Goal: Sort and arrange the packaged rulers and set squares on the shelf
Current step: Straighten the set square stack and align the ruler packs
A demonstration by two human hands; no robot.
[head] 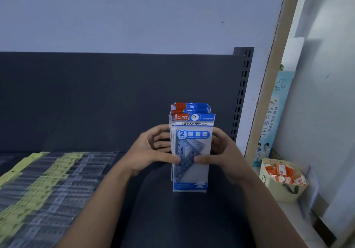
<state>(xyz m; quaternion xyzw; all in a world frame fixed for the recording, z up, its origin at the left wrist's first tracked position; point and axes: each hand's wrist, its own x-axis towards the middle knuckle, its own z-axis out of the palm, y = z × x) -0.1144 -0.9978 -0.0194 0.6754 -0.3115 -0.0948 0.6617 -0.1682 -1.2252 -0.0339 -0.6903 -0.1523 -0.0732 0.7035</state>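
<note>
A stack of set-square packs (192,130), blue and white with red corners and marked "GEOMETRIC", stands upright with its bottom edge on the dark shelf (182,219). My left hand (153,151) grips the stack's left side, thumb across the front pack. My right hand (224,151) grips the right side the same way, thumb on the front. Both thumbs nearly meet over the blue set square inside the front pack. On the left of the shelf lie overlapping rows of packaged rulers (50,182) in clear sleeves with yellow-green headers.
The shelf's dark back panel (115,98) rises behind the stack, with a slotted upright (242,94) at its right end. Right of the shelf, a beige bag (286,192) holds several small orange boxes, beside a tall light-blue printed pack (272,117) and a white wall.
</note>
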